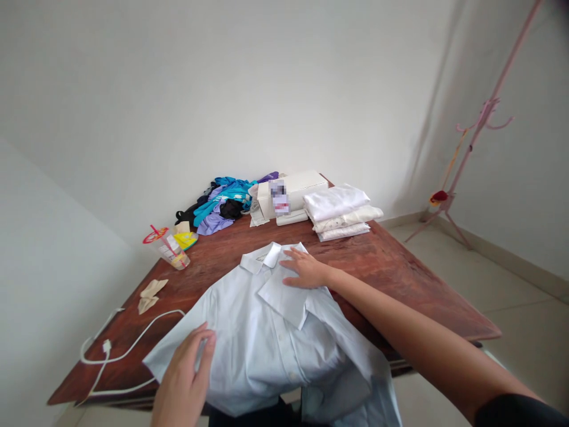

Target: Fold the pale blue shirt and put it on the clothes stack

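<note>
A pale blue collared shirt (262, 338) lies spread on the dark wooden table (391, 267), its lower part hanging over the near edge. My right hand (304, 270) rests flat on the shirt near the collar, fingers stretched out, on a sleeve folded across the chest. My left hand (189, 370) lies on the shirt's left side near the table's front edge, fingers spread and open. Neither hand holds anything.
A stack of folded white garments (340, 213) sits at the back right beside a white box (293, 193). A heap of coloured clothes (222, 204), a plastic cup (171, 249), a beige cloth (150, 295) and a white cable (115, 350) lie left. A pink coat stand (478, 127) stands right.
</note>
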